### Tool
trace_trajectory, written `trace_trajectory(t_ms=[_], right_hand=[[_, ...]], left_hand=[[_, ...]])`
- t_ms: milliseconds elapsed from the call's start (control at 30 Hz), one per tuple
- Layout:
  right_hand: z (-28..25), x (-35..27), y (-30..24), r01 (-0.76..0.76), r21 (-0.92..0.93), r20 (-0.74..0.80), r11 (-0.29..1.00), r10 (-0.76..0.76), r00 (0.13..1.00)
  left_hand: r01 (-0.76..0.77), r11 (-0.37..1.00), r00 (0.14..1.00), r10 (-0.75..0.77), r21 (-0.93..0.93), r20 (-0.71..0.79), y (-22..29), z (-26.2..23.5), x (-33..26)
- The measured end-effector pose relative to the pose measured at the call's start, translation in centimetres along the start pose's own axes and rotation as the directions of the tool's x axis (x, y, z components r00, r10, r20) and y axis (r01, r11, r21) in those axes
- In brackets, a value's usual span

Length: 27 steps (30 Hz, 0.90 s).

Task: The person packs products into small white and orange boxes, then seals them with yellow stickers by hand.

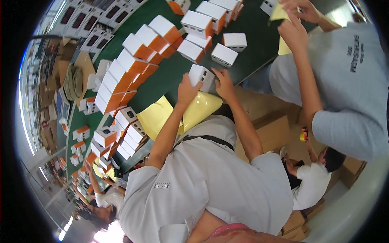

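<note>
My left hand (187,90) is closed around the near left side of a small white box (197,73) with dark printed shapes on one face. The box is tilted a little above the green table (162,77). At the box's right side is my right hand (224,85), its fingers apart and the index finger reaching toward the edge; whether a fingertip touches the box I cannot tell. Below the hands, a glossy yellow sheet (201,110) lies curved against my lap, and a second yellow sheet (156,117) rests to its left at the table edge.
Stacked white-and-orange boxes (125,67) curve along the left, with more white boxes (223,55) beyond my hands. A co-worker at right holds a yellow sheet (279,14). Cardboard boxes (269,135) stand lower right, near a seated person with a tape roll (304,135).
</note>
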State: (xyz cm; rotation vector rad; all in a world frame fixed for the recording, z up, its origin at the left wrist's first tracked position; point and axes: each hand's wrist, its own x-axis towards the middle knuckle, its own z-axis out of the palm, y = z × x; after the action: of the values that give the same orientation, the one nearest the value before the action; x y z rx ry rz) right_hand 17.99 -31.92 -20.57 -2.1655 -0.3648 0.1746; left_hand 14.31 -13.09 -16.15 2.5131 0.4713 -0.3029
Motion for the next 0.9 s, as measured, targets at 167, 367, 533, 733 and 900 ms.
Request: trace_trajectory(t_ms=[167, 367, 533, 733, 900], right_hand=[[-3.0, -1.6, -6.8, 0.179, 0.255, 0.349, 0.95, -0.263, 0.899], [-0.4, 0.6, -12.0, 0.213, 0.238, 0.37, 0.948, -0.291, 0.882], [3.4, 4.0, -8.5, 0.095, 0.281, 0.458, 0.955, -0.22, 0.861], [6.6, 4.2, -9.8, 0.076, -0.319, 0.224, 0.945, -0.003, 0.975], [4.4, 4.5, -16.4, 0.503, -0.362, 0.199, 0.785, -0.462, 0.864]], left_hand=[[0.402, 0.218, 0.915, -0.052, -0.889, 0.401, -6.4, -2.7, -0.4], [0.584, 0.029, 0.811, -0.034, -0.811, 0.584, -10.9, 0.0, -1.1], [0.55, -0.049, 0.824, -0.129, -0.834, 0.552, -11.2, -0.2, -2.3], [0.343, 0.503, 0.904, -0.407, -0.793, 0.133, -11.8, -7.4, -6.6], [0.069, 0.533, 0.991, -0.135, -0.844, -0.004, -8.0, -13.7, -9.6]])
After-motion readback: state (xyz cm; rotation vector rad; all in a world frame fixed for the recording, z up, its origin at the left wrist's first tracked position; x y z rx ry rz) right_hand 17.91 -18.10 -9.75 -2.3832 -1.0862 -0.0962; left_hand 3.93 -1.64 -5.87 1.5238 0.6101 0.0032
